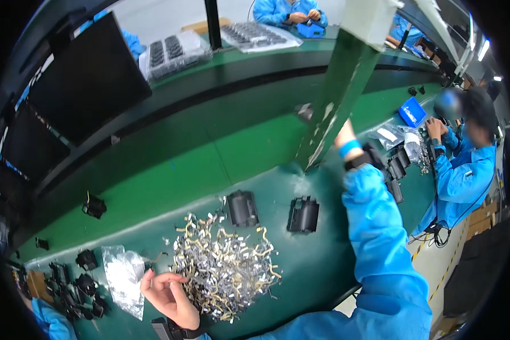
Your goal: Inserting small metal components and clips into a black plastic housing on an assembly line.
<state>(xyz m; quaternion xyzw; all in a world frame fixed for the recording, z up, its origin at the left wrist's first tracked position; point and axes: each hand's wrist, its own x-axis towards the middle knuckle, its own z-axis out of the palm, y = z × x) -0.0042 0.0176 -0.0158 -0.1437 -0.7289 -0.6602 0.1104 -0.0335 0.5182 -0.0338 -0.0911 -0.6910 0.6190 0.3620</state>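
My left hand [171, 299] is palm up at the left edge of a heap of small cables with white connectors [226, 266]. Its fingers are loosely bent and apart, with nothing visible in them. My right arm reaches far forward to the green post [337, 96], which hides the fingers of my right hand [345, 135]. A small greyish thing [304, 111] shows just left of the post; whether I touch it is hidden. Two black curved plastic housings [243, 208] stand beyond the heap, apart from both hands.
A clear plastic bag [123, 277] and several black parts [76, 289] lie at left. Black housings [398, 164], bags and a blue bin [412, 112] are at right, by a co-worker [464, 164]. Dark screens [85, 85] stand at upper left; trays [173, 54] lie across the divider.
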